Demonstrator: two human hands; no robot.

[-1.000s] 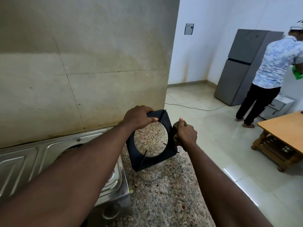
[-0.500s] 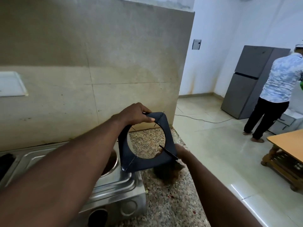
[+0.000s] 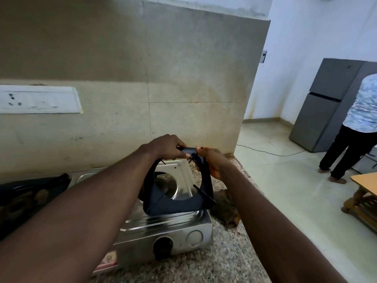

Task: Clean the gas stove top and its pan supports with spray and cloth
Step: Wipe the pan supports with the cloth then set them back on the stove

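A black square pan support (image 3: 175, 203) with a round opening is held tilted over the right burner of the steel gas stove (image 3: 169, 229). My left hand (image 3: 166, 148) grips its top edge. Right beside it, my right hand (image 3: 212, 162) holds the top right side of the same support. A brown cloth (image 3: 225, 209) lies crumpled on the speckled counter just right of the stove. A second black pan support (image 3: 30, 193) sits on the left burner, partly hidden by my left arm. No spray bottle is in view.
The speckled granite counter (image 3: 214, 260) ends at its right edge above the tiled floor. A beige tiled wall with a white switch plate (image 3: 38, 100) stands behind the stove. A person (image 3: 353, 127) stands by a grey fridge (image 3: 324, 103); a wooden table (image 3: 365, 193) is at right.
Both hands carried the pan support left from over the counter to above the stove's right burner. My right hand let go of the cloth, which now lies on the counter, and took the support.
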